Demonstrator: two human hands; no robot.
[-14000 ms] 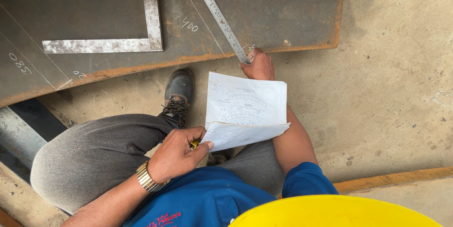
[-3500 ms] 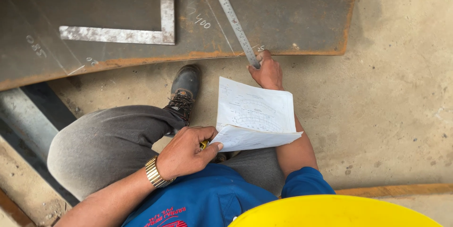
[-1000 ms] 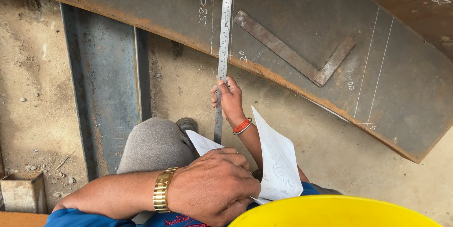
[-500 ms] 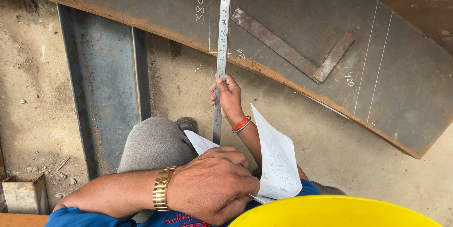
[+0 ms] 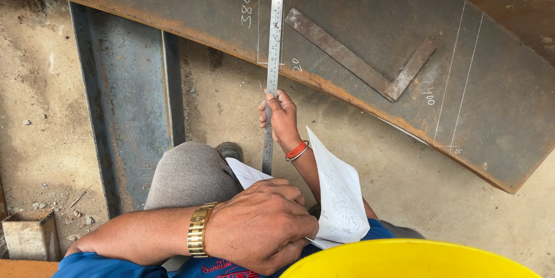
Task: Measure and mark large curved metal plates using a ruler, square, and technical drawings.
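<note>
A crouching worker's right hand (image 5: 280,117) is clamped around a long steel ruler (image 5: 273,64) near its lower end, fingers wrapped over the blade, while the ruler runs toward 12 o'clock across the rusty edge of a large steel plate (image 5: 358,41) marked with chalk lines and figures. The left hand (image 5: 260,229), a gold watch (image 5: 198,236) at its wrist, is closed over the near edge of a folded paper drawing (image 5: 341,197) at about 6 o'clock; whether anything else is pinched in it cannot be told.

The ruler looks thin, stiff along its length yet springy, and likely slick on bare steel, so a grip close to the plate's edge, thumb pressing it flat, would seem the surest hold. The paper is light and limp, and is best held along a fold.

A steel try square (image 5: 370,61) lies flat on the plate at about 1 o'clock of the right hand, well apart from the ruler. A steel beam (image 5: 124,99) lies on the concrete floor (image 5: 416,185) toward 10 o'clock. A yellow hard-hat brim (image 5: 416,260) fills the bottom edge.
</note>
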